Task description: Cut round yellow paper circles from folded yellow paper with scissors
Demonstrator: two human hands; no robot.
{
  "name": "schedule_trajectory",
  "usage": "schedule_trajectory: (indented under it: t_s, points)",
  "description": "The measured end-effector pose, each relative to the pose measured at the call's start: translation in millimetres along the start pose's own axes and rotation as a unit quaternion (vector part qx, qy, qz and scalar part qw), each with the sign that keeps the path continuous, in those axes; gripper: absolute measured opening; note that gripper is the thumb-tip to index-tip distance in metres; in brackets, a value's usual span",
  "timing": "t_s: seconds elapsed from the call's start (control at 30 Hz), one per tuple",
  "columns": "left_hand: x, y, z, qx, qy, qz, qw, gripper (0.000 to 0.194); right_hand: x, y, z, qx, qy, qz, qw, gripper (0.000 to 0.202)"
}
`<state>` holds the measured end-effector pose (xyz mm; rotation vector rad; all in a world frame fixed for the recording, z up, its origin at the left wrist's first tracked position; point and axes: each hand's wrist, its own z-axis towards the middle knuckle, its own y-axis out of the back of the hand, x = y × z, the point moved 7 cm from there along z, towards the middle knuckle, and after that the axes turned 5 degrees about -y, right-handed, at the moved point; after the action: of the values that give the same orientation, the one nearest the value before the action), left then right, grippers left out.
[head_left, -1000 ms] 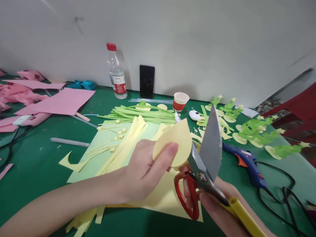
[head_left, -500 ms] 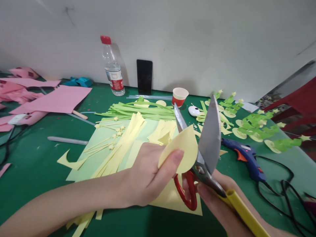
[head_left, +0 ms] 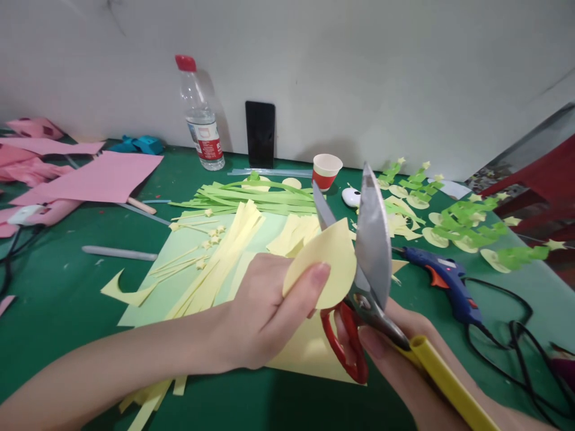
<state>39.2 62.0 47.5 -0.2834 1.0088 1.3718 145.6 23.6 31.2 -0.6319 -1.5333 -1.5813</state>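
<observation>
Between thumb and fingers, my left hand pinches a pale yellow paper piece, rounded with one pointed corner at the top. My right hand grips scissors with red and yellow handles. Their blades are spread and point up, close against the right edge of the paper piece; whether the paper lies between them I cannot tell. Beneath my hands are yellow paper strips on light green sheets. A curved yellow scrap lies left of them. Green paper strips are piled behind.
A blue glue gun with a black cord lies to the right, near green paper plants on round bases. At the back stand a water bottle, a phone and a paper cup. Pink paper covers the far left.
The paper piece and scissors have shifted slightly left together, and the blades look a little closer together. The view has tilted a bit. Both hands keep their holds.
</observation>
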Motion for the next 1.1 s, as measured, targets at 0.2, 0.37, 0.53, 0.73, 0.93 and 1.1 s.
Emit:
schedule_trajectory:
  t_s: [0.2,0.37,0.53,0.73,0.93,1.1]
  points:
    - [-2.1,2.1,-0.1,-0.003,-0.002,-0.012,1.000,0.037,0.9,1.6,4.8,0.010,0.002,-0.009,1.000,0.022]
    - [-1.7,3.2,0.9,0.000,0.025,-0.032,0.999,0.037,1.6,0.9,0.6,0.013,0.006,-0.012,1.000,0.022]
    - [1.9,3.3,1.0,0.011,0.039,-0.051,0.998,0.037,6.6,3.1,-1.3,0.013,0.022,0.006,1.000,0.025]
    - [4.7,3.4,0.7,0.016,0.070,-0.064,0.995,0.038,2.5,2.4,3.7,0.012,0.000,-0.019,1.000,0.026]
    - [5.0,3.3,1.2,0.023,0.077,-0.102,0.991,0.039,-2.3,0.6,2.4,0.051,-0.051,0.015,0.997,0.021]
    - [7.9,3.1,1.4,0.030,0.093,-0.130,0.987,0.038,-7.7,-5.0,1.0,0.095,-0.067,0.035,0.993,0.029]
